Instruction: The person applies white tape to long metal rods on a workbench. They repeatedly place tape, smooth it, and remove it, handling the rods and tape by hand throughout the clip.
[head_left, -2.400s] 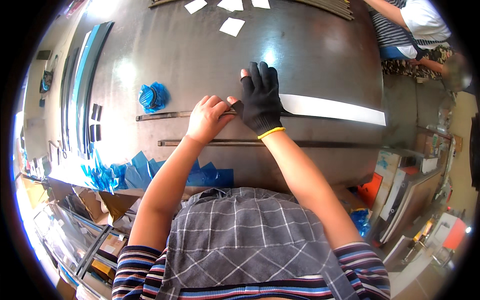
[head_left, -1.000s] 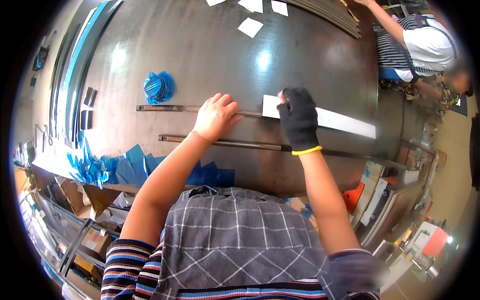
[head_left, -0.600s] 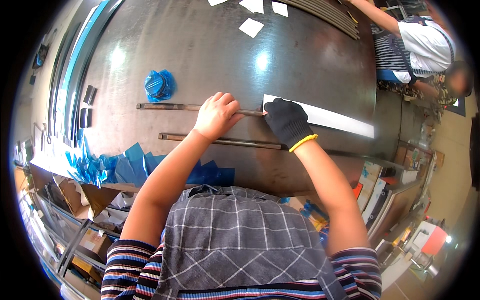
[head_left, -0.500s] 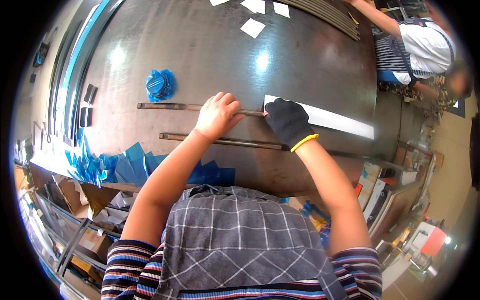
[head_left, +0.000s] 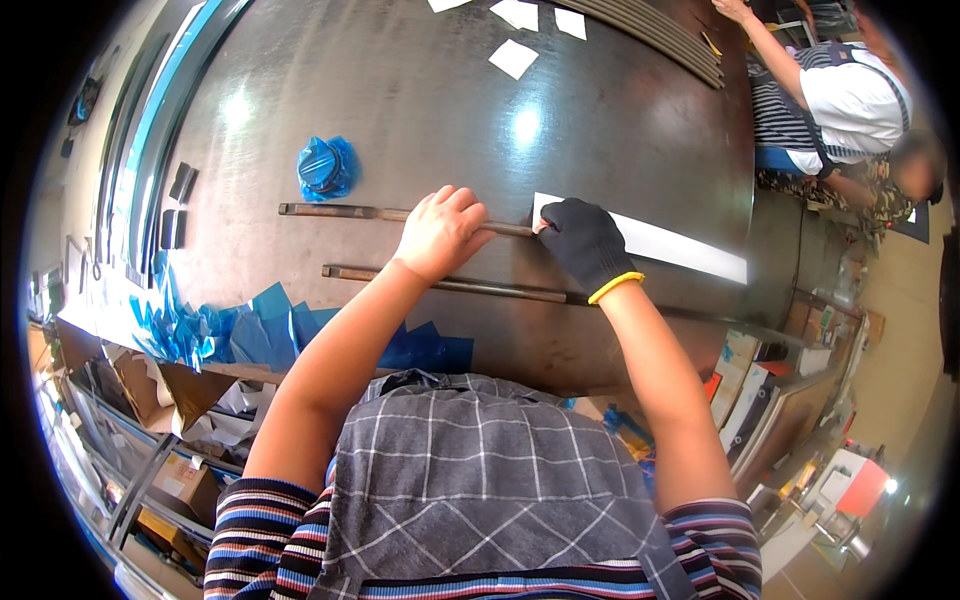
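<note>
My bare left hand [head_left: 443, 235] is closed over the middle of a long, narrow brown metal bar [head_left: 340, 211] lying crosswise on the dark table [head_left: 420, 110]. At the bar's right end is my right hand [head_left: 585, 240], in a black glove with a yellow cuff; its fingers are curled closed around that end, with a bare fingertip showing. A flat white strip [head_left: 685, 252] lies partly beneath the glove and runs off to the right. Nearer to me, a second brown bar [head_left: 450, 285] lies roughly parallel to the first, partly hidden by my left forearm.
A bundle in blue film [head_left: 325, 168] sits beyond the bar. Crumpled blue film [head_left: 265, 330] lines the near left edge. Small black pieces [head_left: 173, 228] lie left, white squares [head_left: 513, 59] and long grey rods [head_left: 655, 38] at the far side. Another person [head_left: 850, 105] stands at right.
The whole view has shifted slightly. My right hand has moved a little to the right and its fingers look more tightly curled. My left hand keeps its place on the bar.
</note>
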